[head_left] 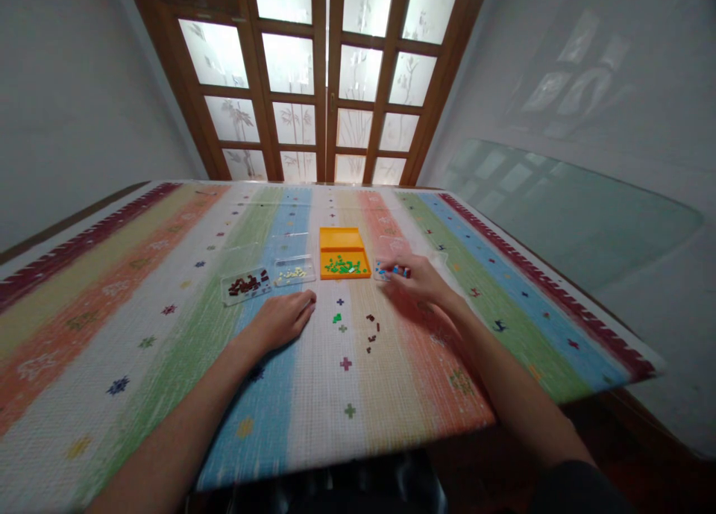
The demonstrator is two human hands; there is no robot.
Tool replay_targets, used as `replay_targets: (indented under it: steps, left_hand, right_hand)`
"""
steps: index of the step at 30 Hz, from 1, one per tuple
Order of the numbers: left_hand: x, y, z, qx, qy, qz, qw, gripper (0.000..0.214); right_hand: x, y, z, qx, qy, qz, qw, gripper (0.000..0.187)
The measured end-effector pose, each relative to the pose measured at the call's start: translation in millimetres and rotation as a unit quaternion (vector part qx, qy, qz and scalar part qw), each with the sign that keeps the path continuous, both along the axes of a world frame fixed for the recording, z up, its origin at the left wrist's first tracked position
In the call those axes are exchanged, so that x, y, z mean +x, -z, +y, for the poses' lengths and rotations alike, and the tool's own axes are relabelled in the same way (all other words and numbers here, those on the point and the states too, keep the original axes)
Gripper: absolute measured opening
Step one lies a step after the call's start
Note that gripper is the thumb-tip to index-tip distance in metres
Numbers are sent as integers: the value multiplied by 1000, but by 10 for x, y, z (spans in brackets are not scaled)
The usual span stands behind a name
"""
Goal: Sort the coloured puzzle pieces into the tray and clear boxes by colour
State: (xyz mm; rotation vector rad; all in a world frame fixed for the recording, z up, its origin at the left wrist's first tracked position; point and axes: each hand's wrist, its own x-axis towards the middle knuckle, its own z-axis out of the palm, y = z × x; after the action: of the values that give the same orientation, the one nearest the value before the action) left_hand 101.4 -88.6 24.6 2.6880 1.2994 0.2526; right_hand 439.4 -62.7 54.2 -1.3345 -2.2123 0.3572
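My right hand [417, 277] reaches over a clear plastic box [381, 275] that holds small blue and red bricks [398, 270]. Its fingers bend together down among these pieces, and whatever is between the fingertips is too small to make out. On the tablecloth rests my left hand [286, 318], fingers curled under, so any content stays hidden. Right of it lies a small green piece [336, 318]. Several loose dark brown bricks [372, 331] are scattered between my hands. Beyond them stands an open orange case [345, 277] with many green bricks [344, 265] inside.
Left of the orange case sit a clear box with pale yellow bricks [291, 274] and another with dark brown bricks [247, 283]. A striped tablecloth [324, 395] covers the table. Wooden doors with frosted panes [288, 63] stand behind, and a white wall [615, 74] runs along the right.
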Motion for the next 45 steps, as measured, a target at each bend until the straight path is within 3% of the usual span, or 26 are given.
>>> replay_targets:
  steps: [5, 10, 13, 16, 21, 28, 32, 37, 45]
  left_hand:
    - [-9, 15, 1, 7, -1, -1, 1000, 26]
    - [-10, 6, -3, 6, -2, 1, 1000, 27]
    - [-7, 9, -4, 10, -4, 5, 1000, 27]
    - [-14, 26, 3, 14, 3, -2, 1000, 27]
    - [-44, 56, 25, 23, 21, -14, 999, 27]
    - [58, -14, -62, 15, 58, -88, 994, 30]
    - [259, -50, -186, -3, 104, -117, 988, 31]
    - [526, -68, -295, 26, 158, -72, 984, 44]
    - [717, -71, -254, 64, 168, -15, 984, 39]
  right_hand:
    - [-197, -84, -289, -145, -120, -59, 980, 26]
    - [-375, -140, -500, -189, -122, -121, 967, 61]
    - [-426, -122, -553, -190, -125, -140, 964, 68]
    - [-448, -84, -557, -183, -129, -153, 963, 63]
    - [-446, -41, -525, -162, -158, -118, 967, 34]
    - [-355, -101, -472, -262, -194, -13, 945, 28]
    - [-304, -129, -446, -211, -163, -72, 961, 25]
    - [-299, -120, -454, -216, -138, -123, 959, 18]
    - [-279, -147, -457, -171, -122, -160, 965, 9]
